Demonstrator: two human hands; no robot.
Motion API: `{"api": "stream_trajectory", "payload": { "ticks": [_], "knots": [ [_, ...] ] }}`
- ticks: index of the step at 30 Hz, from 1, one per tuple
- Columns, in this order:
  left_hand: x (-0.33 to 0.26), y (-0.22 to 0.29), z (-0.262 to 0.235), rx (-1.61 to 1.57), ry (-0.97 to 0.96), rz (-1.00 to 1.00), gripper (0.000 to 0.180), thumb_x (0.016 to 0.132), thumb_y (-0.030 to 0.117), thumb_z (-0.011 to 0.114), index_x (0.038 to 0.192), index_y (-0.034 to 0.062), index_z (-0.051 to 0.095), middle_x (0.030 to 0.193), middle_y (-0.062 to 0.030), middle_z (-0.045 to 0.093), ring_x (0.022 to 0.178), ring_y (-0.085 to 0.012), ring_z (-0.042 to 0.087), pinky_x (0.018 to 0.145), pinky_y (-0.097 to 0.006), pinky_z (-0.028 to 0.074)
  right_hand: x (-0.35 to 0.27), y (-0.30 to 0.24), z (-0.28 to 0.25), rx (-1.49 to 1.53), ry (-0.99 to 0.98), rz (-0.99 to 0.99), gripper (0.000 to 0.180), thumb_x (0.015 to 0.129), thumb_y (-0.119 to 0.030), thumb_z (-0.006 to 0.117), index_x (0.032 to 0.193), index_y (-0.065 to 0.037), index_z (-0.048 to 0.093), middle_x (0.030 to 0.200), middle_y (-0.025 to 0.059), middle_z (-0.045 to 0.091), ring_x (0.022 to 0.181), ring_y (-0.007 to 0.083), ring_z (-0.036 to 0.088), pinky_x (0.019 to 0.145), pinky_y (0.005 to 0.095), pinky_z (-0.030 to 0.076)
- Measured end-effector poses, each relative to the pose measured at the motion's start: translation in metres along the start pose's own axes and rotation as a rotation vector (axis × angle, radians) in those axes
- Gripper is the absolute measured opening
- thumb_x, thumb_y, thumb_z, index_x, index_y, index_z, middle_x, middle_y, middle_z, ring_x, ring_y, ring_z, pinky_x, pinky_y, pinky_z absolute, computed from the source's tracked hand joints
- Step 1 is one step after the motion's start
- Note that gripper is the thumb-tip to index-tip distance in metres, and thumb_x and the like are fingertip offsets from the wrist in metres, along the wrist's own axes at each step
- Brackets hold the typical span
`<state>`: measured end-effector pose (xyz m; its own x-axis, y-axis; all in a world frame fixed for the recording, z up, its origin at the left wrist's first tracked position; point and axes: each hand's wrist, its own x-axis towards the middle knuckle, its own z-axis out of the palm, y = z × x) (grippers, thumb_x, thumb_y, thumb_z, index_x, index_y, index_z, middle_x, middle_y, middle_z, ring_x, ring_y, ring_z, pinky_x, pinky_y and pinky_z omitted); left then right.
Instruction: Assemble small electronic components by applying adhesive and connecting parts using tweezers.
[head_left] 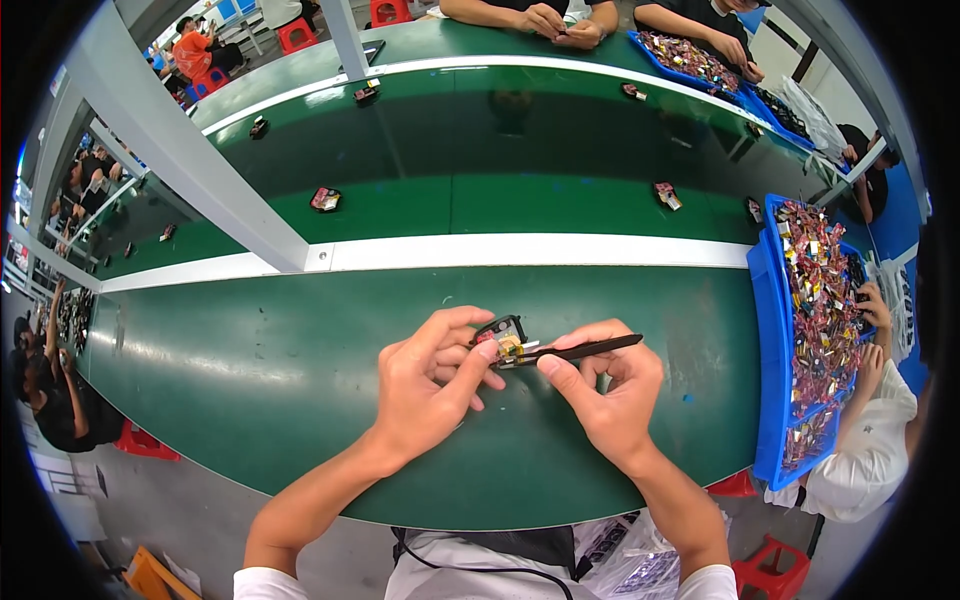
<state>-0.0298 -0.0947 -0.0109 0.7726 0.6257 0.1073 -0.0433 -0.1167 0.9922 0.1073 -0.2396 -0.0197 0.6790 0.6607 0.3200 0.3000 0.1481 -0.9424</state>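
Observation:
My left hand (432,378) holds a small black-framed part (503,336) with gold and red pieces, pinched between thumb and fingers above the green bench (250,380). My right hand (605,385) grips black tweezers (580,349), held nearly level, whose tips reach left into the small part. Both hands meet over the middle of the near bench surface.
A green conveyor belt (480,190) beyond a white rail carries several small parts, such as one part on the belt (325,199). A blue tray (775,340) full of small parts stands at the right, with another person's hands at it. More people sit across the far bench.

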Motion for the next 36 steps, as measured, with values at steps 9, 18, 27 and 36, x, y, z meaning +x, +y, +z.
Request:
{"api": "stream_trajectory", "payload": {
  "ticks": [9, 18, 27, 36],
  "knots": [
    [-0.001, -0.003, 0.007, 0.019, -0.014, 0.028, 0.025, 0.096, -0.001, 0.065, 0.121, -0.0052, 0.067, 0.092, -0.0151, 0.075, 0.074, -0.0178, 0.076, 0.050, -0.024, 0.058, 0.001, -0.001, -0.006, 0.017, -0.002, 0.042, 0.016, 0.084, 0.003, 0.080, 0.095, 0.002, 0.070, 0.077, 0.0011, 0.066, 0.051, -0.0012, 0.046, 0.046, 0.0179, 0.030],
    [-0.002, -0.013, 0.010, 0.023, -0.035, 0.125, 0.029, 0.094, -0.004, 0.066, 0.123, -0.0027, 0.068, 0.102, -0.0170, 0.074, 0.077, -0.0217, 0.077, 0.052, -0.025, 0.060, 0.004, 0.003, -0.011, 0.330, -0.021, 0.309, 0.014, 0.087, 0.005, 0.077, 0.097, 0.003, 0.067, 0.073, -0.0029, 0.062, 0.054, -0.0031, 0.042, 0.047, 0.0176, 0.028],
    [0.000, -0.014, 0.012, -0.021, -0.061, 0.074, 0.029, 0.096, -0.003, 0.064, 0.124, -0.0045, 0.067, 0.103, -0.0174, 0.073, 0.077, -0.0220, 0.076, 0.053, -0.026, 0.060, 0.006, 0.004, -0.016, 0.266, -0.060, 0.283, 0.013, 0.087, 0.006, 0.076, 0.096, 0.003, 0.067, 0.072, -0.0030, 0.062, 0.053, -0.0034, 0.041, 0.046, 0.0177, 0.026],
    [0.009, -0.011, 0.006, -0.273, -0.235, -0.173, 0.033, 0.103, 0.008, 0.058, 0.132, -0.0084, 0.060, 0.108, -0.0224, 0.071, 0.077, -0.0268, 0.075, 0.051, -0.029, 0.060, 0.004, 0.006, -0.021, 0.229, -0.061, 0.164, 0.013, 0.085, 0.004, 0.078, 0.095, 0.001, 0.070, 0.076, -0.0013, 0.065, 0.053, -0.0029, 0.041, 0.047, 0.0176, 0.027]
  ]
}}
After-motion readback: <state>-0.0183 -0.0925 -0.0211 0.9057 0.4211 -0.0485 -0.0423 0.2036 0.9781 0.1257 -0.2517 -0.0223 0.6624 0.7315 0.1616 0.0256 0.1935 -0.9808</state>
